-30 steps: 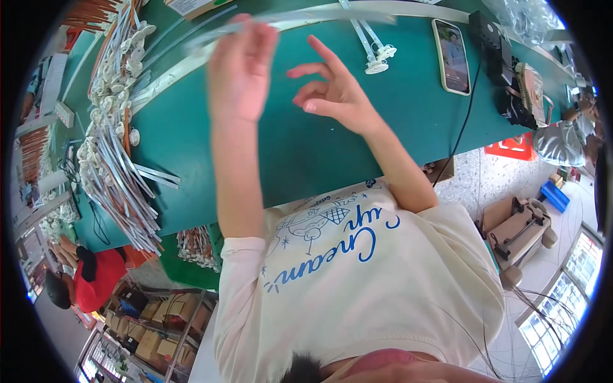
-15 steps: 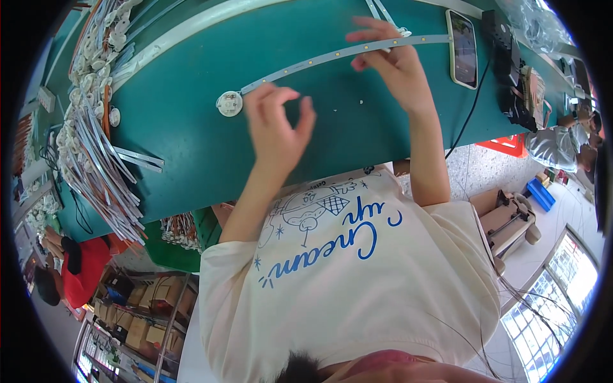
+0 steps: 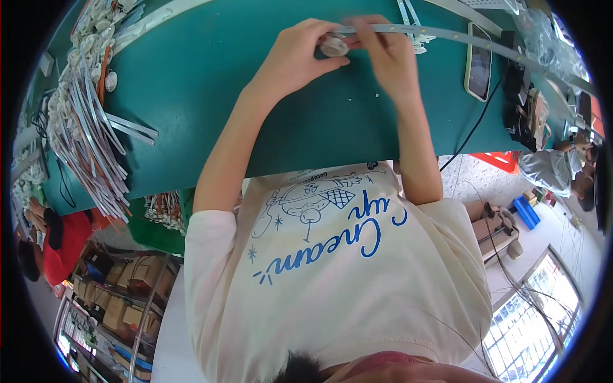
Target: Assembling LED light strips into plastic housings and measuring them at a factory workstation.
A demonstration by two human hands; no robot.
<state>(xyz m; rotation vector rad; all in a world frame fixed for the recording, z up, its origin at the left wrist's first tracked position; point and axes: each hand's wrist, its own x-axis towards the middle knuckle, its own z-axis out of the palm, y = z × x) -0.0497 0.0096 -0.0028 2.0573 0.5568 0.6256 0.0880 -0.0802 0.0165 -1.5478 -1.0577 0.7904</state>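
Note:
My left hand [image 3: 294,60] is curled round a white round disc [image 3: 333,46] above the far part of the green table, its thumb below and its fingers over the top. A long pale LED strip [image 3: 447,33] with small yellowish squares runs from the disc off to the right, over the phone and past the table's edge. Close beside the disc, my right hand [image 3: 393,64] has its fingers on the strip near that end; they are partly smeared by motion. Behind the right hand lie a few more strips [image 3: 408,16] with white round ends [image 3: 419,45].
A heap of strips [image 3: 96,137] with white discs fills the table's [image 3: 185,108] left side. At the right lie a phone [image 3: 477,67], a black cable [image 3: 476,127] and dark boxy items [image 3: 517,115]. Below the left edge stands a green crate [image 3: 153,226]. People work at both sides.
The disc was lying on the table at left; my left hand now holds it, farther away and to the right. The strip has slid rightward past the phone, and my hands have come together.

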